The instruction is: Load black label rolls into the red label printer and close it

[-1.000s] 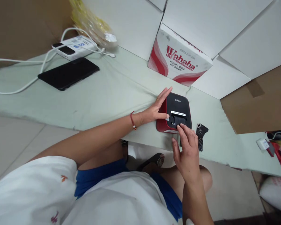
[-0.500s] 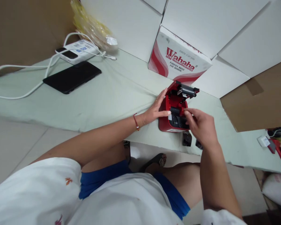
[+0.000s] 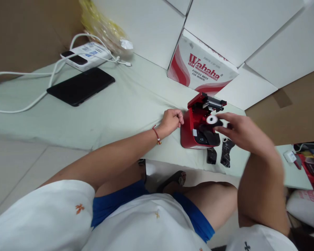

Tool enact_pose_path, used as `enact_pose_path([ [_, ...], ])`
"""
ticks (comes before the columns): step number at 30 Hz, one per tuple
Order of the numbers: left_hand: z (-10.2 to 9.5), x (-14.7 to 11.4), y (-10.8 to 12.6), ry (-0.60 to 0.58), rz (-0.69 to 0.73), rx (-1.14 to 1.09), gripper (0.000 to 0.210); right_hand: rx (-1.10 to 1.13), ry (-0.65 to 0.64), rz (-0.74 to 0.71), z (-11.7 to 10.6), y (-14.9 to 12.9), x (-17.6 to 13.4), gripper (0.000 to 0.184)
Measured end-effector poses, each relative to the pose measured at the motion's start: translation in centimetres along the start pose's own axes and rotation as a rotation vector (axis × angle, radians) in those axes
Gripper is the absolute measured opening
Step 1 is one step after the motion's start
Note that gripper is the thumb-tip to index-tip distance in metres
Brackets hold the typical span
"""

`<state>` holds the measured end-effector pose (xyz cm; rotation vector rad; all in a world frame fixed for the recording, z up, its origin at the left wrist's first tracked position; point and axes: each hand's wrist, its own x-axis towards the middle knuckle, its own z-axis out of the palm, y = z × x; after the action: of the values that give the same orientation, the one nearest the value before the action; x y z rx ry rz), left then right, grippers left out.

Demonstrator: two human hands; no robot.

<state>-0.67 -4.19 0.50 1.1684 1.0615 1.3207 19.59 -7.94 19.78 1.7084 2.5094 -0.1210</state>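
Note:
A red label printer (image 3: 187, 134) stands on the cloth-covered surface with its lid (image 3: 211, 101) raised. My right hand (image 3: 238, 130) pinches a small black label roll (image 3: 218, 123) just above the open compartment, the roll's white core end facing left. Black label strip lies across the printer's front edge. Curled loosely, my left hand (image 3: 172, 120) rests beside the printer's left wall, with nothing visible in its fingers. In front of the printer lies a black strip (image 3: 211, 156); another small black roll (image 3: 226, 153) with a white core is to its right.
Behind the printer a white and red Wahaha box (image 3: 201, 66) leans against the white wall panels. On the left are a black phone (image 3: 81, 86), a white device (image 3: 87, 55) with white cables and a yellow plastic bag (image 3: 104, 28). A cardboard box (image 3: 288, 108) stands at right.
My right hand has lifted the label roll up out of the printer's compartment and moved right. My left hand has let go of the printer's side and curled its fingers.

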Motion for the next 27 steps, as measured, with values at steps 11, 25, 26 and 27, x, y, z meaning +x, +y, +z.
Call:
enact_pose_path([
  [11,-0.3,0.0,0.9,-0.069,0.075,0.108,0.014,0.041,-0.349,0.167,2.6,13.2,-3.0,0.025],
  [25,-0.4,0.2,1.0,-0.068,0.095,0.159,0.015,0.030,-0.141,0.143,9.7,8.7,2.4,0.041],
  [26,-0.4,0.2,1.0,-0.070,0.093,0.161,0.015,0.040,-0.158,0.121,9.8,8.3,2.7,0.041],
  [27,-0.4,0.1,1.0,-0.072,0.091,0.164,0.015,0.046,-0.171,0.103,9.8,8.0,2.9,0.040],
])
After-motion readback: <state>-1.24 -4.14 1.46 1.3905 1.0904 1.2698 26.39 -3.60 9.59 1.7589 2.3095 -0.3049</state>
